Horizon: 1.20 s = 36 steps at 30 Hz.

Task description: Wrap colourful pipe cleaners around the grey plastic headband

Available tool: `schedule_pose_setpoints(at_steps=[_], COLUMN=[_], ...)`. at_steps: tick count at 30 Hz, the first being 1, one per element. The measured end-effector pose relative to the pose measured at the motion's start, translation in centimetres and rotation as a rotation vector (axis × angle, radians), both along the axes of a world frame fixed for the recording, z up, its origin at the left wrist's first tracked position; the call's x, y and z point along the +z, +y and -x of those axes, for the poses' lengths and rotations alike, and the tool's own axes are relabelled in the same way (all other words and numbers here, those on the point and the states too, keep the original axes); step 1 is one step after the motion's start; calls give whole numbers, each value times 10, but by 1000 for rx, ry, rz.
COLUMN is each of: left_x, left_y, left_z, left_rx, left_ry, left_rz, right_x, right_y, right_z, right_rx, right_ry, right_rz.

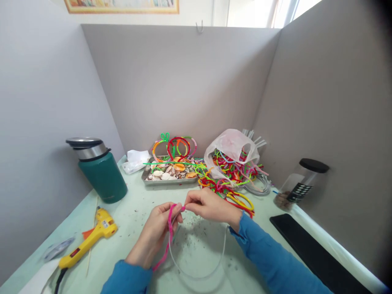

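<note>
Item: one left hand (162,224), ours, fingers clamped on a pink fuzzy stem (170,224) and the pale hoop (211,274) it lies against. Item: one right hand (211,204), ours, thumb and fingertip pinched together on the stem's upper end, just beside the left fingertips. The hoop hangs below both hands, over the front middle of the tabletop (134,232); the stem's loose end trails down beside our left wrist.

Behind the hands: one metal tray (171,182) of shells (165,176), with colourful wrapped rings (178,139) standing at its back (one bears a green looped topper, which we rather like). To its right, a translucent bag (229,141), open, among a tangle of coloured stems (216,185), and a grey coil (263,188).

Left side: one teal bottle (102,177), one yellow glue gun (90,241). Right side: one clear jar (301,185), black-lidded, and one long black slab (309,249).
</note>
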State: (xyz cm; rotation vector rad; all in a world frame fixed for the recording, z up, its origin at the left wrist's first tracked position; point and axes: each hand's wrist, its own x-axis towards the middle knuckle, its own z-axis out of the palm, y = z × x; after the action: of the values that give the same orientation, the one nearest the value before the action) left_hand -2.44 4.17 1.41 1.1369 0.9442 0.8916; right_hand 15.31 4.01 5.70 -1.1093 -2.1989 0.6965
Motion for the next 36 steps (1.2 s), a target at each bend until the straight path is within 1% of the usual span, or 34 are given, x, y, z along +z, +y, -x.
schedule_pose_setpoints(at_steps=[2, 5, 7, 9, 13, 15, 16, 19, 21, 23, 25, 27, 30, 32, 36], left_x=[1, 4, 6, 7, 6, 5, 5, 9, 14, 18, 18, 14, 5, 1, -1], left_y=[0, 1, 2, 2, 4, 6, 7, 11, 13, 13, 12, 12, 11, 10, 5], left_z=[1, 2, 3, 5, 9, 12, 13, 19, 22, 23, 20, 15, 6, 0, -7], left_rx=[-42, -95, -106, -85, -56, -27, -6, 63, 132, 198, 229, 243, 170, 126, 114], left_ry=[-30, -16, -4, 28, 62, -11, -76, -341, -478, -502, -401, -212, 54, 144, 248], left_rz=[51, 74, 73, 31, -117, -127, -106, -12, 24, 7, -34, -71, -79, -85, -149], right_x=[2, 3, 4, 3, 0, -1, -2, -6, -8, -10, -12, -12, -12, -12, -14], right_y=[0, 1, 2, 4, 6, 7, 7, 10, 13, 15, 17, 17, 16, 14, 9], right_z=[-2, -6, -8, -9, -9, -8, -8, -9, -10, -11, -11, -11, -9, -7, 1], right_rx=[24, 42, 38, 23, -10, -12, -14, -38, -55, -84, -131, -167, -170, -161, -125], right_ry=[8, 22, 22, 4, -61, -81, -88, -109, -100, -74, -49, -32, -13, 0, 22], right_rz=[22, 65, 88, 89, 65, 68, 70, 87, 117, 143, 152, 154, 151, 135, 102])
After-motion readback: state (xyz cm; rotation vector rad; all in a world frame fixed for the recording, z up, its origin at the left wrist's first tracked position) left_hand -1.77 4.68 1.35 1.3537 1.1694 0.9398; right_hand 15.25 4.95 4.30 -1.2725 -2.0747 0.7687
